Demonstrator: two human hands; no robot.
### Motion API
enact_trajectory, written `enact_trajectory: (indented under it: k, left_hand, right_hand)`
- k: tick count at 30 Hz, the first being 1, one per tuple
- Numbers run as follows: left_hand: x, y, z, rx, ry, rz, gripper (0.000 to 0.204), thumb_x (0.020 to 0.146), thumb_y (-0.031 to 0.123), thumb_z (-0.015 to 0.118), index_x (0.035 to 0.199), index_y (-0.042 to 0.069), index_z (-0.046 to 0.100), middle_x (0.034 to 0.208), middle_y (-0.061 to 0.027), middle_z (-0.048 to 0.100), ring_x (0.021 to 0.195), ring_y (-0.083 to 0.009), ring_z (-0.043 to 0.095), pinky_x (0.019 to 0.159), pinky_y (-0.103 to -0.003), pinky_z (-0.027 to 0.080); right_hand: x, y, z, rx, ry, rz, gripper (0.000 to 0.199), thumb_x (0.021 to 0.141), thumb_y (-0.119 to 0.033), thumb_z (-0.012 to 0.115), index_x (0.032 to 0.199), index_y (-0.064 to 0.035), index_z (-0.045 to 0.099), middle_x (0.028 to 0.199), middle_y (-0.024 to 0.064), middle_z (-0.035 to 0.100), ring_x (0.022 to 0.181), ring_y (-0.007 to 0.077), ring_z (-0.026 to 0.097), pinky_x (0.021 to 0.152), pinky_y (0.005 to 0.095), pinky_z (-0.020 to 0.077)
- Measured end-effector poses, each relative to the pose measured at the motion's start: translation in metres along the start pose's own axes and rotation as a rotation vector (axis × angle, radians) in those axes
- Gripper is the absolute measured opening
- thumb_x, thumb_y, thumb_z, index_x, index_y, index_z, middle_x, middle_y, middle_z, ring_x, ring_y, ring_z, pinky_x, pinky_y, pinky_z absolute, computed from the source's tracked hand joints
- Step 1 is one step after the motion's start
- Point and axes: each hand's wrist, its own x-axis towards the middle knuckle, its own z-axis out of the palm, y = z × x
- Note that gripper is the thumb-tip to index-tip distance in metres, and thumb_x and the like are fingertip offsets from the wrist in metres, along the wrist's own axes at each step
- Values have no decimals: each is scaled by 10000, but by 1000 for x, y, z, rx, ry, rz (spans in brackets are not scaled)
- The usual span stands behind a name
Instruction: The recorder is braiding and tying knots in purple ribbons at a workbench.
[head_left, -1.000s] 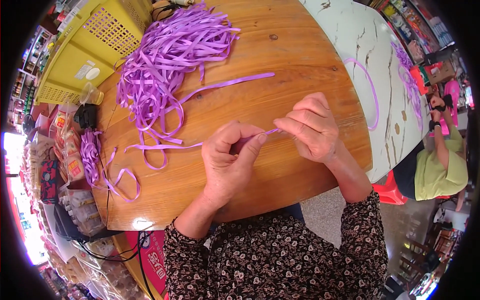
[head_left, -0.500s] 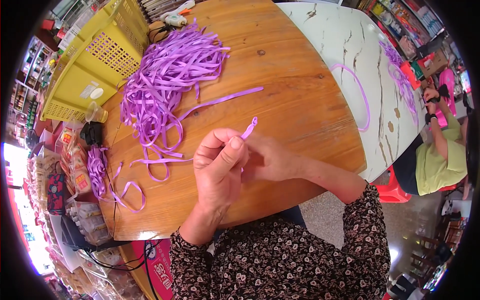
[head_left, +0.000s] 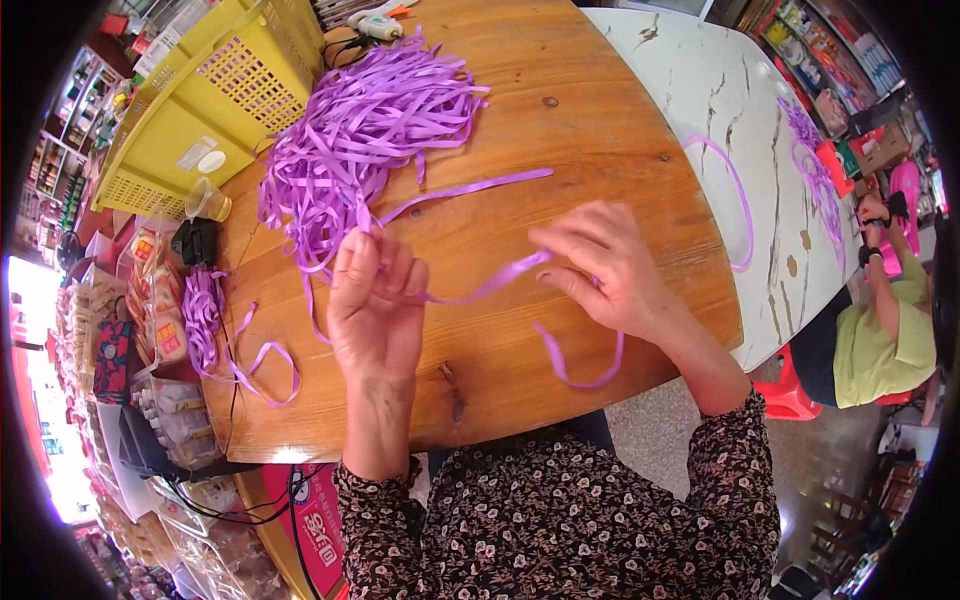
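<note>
A narrow purple ribbon (head_left: 490, 287) runs between my two hands above the wooden table. My left hand (head_left: 378, 300) is closed on it, with a short piece poking up past the fingertips. My right hand (head_left: 605, 270), a little smeared by motion, grips the ribbon farther right between thumb and fingers. Its loose end curls down below that hand. Beyond my left hand lies a large tangled heap of purple ribbon (head_left: 390, 120), from which one strand stretches to the right across the table.
The wooden table (head_left: 560, 130) adjoins a white marbled table (head_left: 690, 70) with more purple ribbon. A yellow basket (head_left: 190, 130), a glue gun (head_left: 378, 25), a clear cup (head_left: 208, 200) and a small ribbon bundle (head_left: 203, 315) are at the left. Another person (head_left: 885, 330) sits at the far right.
My hands have moved apart, the left one leftward and the right one rightward. The ribbon that was bunched at my left fingertips now spans the gap between them.
</note>
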Motion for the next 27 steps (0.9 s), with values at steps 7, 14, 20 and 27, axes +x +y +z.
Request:
enact_trajectory:
  k: [7,14,20,27]
  left_hand:
    - [-5,-8,19,-345,-101,-60,130,936,140,492,968,28,551,741,1,388,600,-98,316,556,-247,278]
    - [4,12,7,-375,-119,84,126,926,117,488,971,17,549,744,-14,407,604,-109,331,561,-253,284]
    - [6,42,-32,308,81,387,94,919,71,513,974,4,547,819,-40,508,706,-113,455,632,-245,381]
    - [7,29,-22,1272,443,1068,344,856,3,596,1177,-23,476,1151,-128,530,1030,-189,518,868,-307,429]
  right_hand:
    - [18,-14,48,138,-42,-69,471,767,-163,713,1195,-45,554,1095,93,597,1031,238,554,876,345,425]
    - [4,12,42,519,-62,207,209,822,-1,630,1031,0,636,878,54,655,779,90,617,666,213,483]
    - [-15,23,2,413,69,400,169,840,-100,654,979,-5,657,918,41,667,811,82,596,702,213,465]
    - [-14,16,3,407,131,185,187,800,5,657,987,2,652,882,52,646,746,98,595,656,208,464]
